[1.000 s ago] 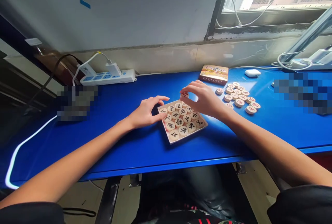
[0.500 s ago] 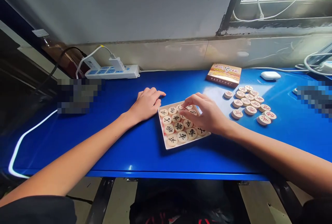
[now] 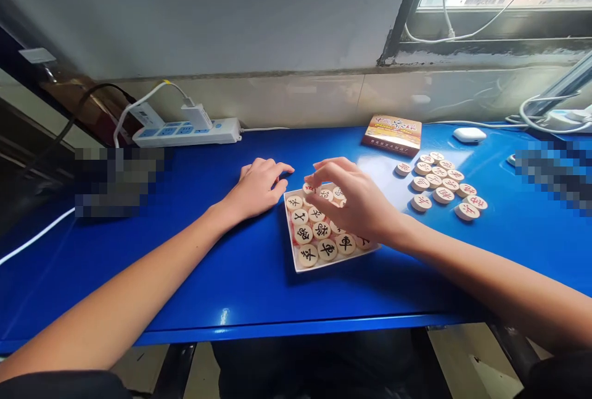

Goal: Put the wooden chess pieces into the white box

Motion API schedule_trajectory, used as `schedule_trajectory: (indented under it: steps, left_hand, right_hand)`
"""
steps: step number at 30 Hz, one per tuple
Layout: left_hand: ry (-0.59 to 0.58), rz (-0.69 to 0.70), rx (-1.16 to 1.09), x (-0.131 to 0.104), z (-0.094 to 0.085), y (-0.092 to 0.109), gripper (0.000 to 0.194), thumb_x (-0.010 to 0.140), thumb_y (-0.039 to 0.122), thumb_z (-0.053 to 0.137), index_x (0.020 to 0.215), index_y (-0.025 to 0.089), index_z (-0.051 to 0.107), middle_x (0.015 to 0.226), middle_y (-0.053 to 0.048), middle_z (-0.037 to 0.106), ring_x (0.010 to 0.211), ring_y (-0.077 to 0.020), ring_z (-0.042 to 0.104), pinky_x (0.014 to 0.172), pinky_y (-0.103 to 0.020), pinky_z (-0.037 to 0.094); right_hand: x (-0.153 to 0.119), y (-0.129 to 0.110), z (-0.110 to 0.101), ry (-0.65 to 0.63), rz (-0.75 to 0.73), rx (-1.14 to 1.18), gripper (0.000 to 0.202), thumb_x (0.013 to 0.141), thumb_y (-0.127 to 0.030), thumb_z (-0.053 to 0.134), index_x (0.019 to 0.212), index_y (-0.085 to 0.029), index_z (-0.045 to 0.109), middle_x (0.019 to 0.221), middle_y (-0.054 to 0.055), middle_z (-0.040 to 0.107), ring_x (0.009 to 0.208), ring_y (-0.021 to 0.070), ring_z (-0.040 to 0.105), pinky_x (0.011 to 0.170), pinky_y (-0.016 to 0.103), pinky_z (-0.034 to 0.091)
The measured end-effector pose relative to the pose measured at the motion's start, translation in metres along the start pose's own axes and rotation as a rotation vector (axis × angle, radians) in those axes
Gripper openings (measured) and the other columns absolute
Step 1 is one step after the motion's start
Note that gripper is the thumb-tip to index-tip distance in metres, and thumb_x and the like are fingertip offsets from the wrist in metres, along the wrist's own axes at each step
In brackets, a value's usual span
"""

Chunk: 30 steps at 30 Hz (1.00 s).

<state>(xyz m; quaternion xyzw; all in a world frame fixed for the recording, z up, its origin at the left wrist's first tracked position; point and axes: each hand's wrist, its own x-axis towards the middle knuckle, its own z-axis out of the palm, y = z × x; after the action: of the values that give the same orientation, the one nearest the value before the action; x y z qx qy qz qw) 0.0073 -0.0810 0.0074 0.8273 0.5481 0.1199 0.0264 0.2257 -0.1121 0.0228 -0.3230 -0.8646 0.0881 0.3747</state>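
My right hand [image 3: 358,198] is over the far side of a shallow white box [image 3: 291,238], thumb and forefinger closed around a xiangqi piece [image 3: 311,189] with a red character. This piece is at the box's far left part; whether it rests on a piece below is hard to tell. Round wooden pieces with black characters [image 3: 327,249] fill the box in rows, some hidden under my right hand. Just left of the box, my left hand [image 3: 259,186] lies on the blue table, fingers loosely spread, holding nothing.
Several red-character pieces [image 3: 444,194] lie loose to the right. Behind them are a printed cardboard box [image 3: 392,135] and a white earbud case [image 3: 469,135]. A power strip [image 3: 185,134] with plugs and cables runs along the wall at left. The blue table's front edge [image 3: 296,328] is close.
My right hand has shifted left over the box with the red-character piece, from its far middle to its far left part. My left hand stays beside the box. The view has turned slightly.
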Motion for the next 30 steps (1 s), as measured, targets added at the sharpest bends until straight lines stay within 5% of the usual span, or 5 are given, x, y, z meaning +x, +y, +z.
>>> schedule_trajectory:
  steps: [7, 15, 30]
  left_hand:
    - [0.013, 0.020, 0.031, -0.004, 0.000, 0.005, 0.030, 0.091, 0.031, 0.043, 0.116, 0.027, 0.059, 0.098, -0.006, 0.062, 0.105, -0.0280, 0.050, 0.093, -0.046, 0.034]
    - [-0.004, -0.024, -0.002, -0.006, -0.002, 0.009, 0.029, 0.090, 0.030, 0.045, 0.115, 0.027, 0.060, 0.093, -0.004, 0.061, 0.099, -0.0262, 0.051, 0.089, -0.045, 0.036]
    - [-0.038, -0.018, 0.021, -0.002, -0.006, 0.004, 0.033, 0.090, 0.033, 0.042, 0.118, 0.025, 0.058, 0.091, -0.006, 0.058, 0.098, -0.0273, 0.050, 0.086, -0.045, 0.038]
  right_hand:
    - [-0.005, 0.002, 0.005, -0.089, -0.099, -0.033, 0.015, 0.084, -0.020, 0.058, 0.071, -0.022, 0.050, 0.094, 0.007, 0.070, 0.121, 0.0253, 0.051, 0.090, 0.043, 0.046]
    - [-0.011, 0.009, 0.010, -0.038, -0.175, -0.014, 0.006, 0.084, -0.020, 0.059, 0.080, -0.023, 0.056, 0.086, 0.005, 0.070, 0.121, 0.0245, 0.052, 0.092, 0.043, 0.046]
    - [-0.004, 0.005, 0.008, 0.125, -0.216, -0.044, 0.014, 0.090, -0.027, 0.053, 0.079, -0.021, 0.058, 0.102, 0.009, 0.071, 0.126, 0.0227, 0.049, 0.094, 0.040, 0.043]
